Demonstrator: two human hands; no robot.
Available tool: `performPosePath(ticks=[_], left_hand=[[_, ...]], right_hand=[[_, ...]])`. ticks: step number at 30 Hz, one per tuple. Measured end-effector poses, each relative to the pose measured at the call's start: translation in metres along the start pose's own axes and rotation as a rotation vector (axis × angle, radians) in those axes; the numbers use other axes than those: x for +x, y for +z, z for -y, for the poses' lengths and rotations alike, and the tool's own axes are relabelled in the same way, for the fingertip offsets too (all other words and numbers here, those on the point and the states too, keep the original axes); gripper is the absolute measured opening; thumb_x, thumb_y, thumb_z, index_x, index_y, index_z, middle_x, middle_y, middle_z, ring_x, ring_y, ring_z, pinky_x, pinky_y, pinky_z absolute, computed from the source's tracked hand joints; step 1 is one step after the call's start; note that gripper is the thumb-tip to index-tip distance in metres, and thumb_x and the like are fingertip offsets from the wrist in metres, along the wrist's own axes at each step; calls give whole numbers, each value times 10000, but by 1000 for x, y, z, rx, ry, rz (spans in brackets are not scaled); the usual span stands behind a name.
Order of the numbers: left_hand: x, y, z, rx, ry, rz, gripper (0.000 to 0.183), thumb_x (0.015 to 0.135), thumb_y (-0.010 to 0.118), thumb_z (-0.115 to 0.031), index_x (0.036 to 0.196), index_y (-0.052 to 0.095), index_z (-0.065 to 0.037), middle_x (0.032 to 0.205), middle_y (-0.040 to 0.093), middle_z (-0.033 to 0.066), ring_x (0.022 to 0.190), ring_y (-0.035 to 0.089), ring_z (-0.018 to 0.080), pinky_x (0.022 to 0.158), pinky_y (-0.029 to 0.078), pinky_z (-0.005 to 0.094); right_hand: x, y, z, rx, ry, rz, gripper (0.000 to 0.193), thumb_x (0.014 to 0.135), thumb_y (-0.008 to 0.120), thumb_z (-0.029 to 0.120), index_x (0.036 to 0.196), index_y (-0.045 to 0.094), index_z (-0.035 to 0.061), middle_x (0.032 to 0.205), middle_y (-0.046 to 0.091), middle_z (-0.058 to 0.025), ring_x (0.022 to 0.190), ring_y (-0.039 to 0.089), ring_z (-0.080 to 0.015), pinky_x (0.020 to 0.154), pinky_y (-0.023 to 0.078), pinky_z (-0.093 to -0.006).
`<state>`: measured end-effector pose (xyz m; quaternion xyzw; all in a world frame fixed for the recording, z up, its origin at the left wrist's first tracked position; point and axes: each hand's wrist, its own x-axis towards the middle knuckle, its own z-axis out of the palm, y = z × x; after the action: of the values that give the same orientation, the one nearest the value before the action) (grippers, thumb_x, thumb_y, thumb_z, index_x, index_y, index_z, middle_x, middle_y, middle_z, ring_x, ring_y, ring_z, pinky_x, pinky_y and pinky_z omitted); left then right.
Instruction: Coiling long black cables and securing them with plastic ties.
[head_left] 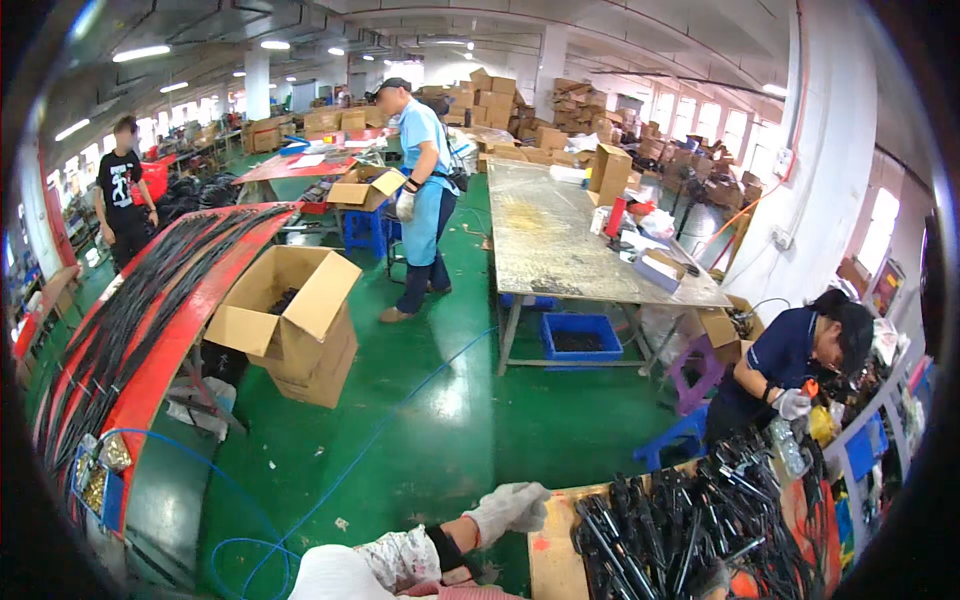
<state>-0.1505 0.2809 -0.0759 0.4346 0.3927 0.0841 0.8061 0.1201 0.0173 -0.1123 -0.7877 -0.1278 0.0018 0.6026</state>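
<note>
My left hand [509, 511], in a pale work glove with a dark band at the wrist, is beside the left end of a worktable [556, 550]. Its fingers are bent and close together, and I see nothing in them. A dense heap of black rod-like parts [665, 525], some with shiny tubes, covers the table to its right. At the bottom edge, what looks like my right hand [714, 580] in a grey glove shows only in part among those parts. Its fingers are hidden. Close to it lies something orange [744, 584].
A person [800, 365] at the right holds an orange-topped tool over the heap. Another person [425, 190] stands in the aisle. An open carton [310, 345] stands left, by a red table [165, 370] with black cables. A blue hose [385, 425] crosses the green floor.
</note>
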Motion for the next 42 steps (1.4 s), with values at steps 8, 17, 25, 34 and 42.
performPosePath(ticks=[8, 17, 25, 34, 42], left_hand=[[21, 34, -15, 129, 16, -29, 331, 887, 500, -326, 1033, 585, -41, 805, 617, 52, 682, 604, 130, 629, 523, 264], [24, 183, -66, 862, 1339, 327, 227, 842, 523, -257, 1025, 553, -126, 934, 577, 107, 770, 597, 316, 691, 479, 424], [48, 194, -99, 931, 107, 1524, 443, 878, 522, -316, 1226, 481, -44, 912, 586, 115, 647, 592, 162, 504, 482, 266], [159, 63, -268, 478, 642, 225, 300, 805, 639, -216, 905, 622, 67, 668, 595, 87, 483, 545, 135, 420, 473, 266], [135, 101, -201, 659, 632, 517, 295, 847, 605, -264, 991, 641, -10, 709, 622, 55, 460, 549, 125, 449, 433, 256]], right_hand=[[2, -19, 99, -166, -145, 14, 239, 817, 612, 172, 989, 619, 6, 857, 640, -107, 782, 586, -190, 681, 456, -314], [-57, -93, 96, -808, -383, 353, 277, 788, 600, 214, 980, 588, 14, 875, 627, -119, 779, 584, -239, 678, 445, -350], [-58, -30, 106, -1202, -678, -71, 351, 670, 629, 430, 604, 500, 110, 520, 475, -118, 492, 489, -339, 464, 311, -447], [-143, -112, 25, -845, 298, -451, 577, 835, 463, 550, 622, 627, 40, 549, 550, -174, 552, 559, -357, 523, 394, -459], [-49, 24, 154, -1063, 60, 231, 628, 844, 375, 629, 640, 666, 112, 475, 515, -124, 410, 522, -308, 421, 387, -421]])
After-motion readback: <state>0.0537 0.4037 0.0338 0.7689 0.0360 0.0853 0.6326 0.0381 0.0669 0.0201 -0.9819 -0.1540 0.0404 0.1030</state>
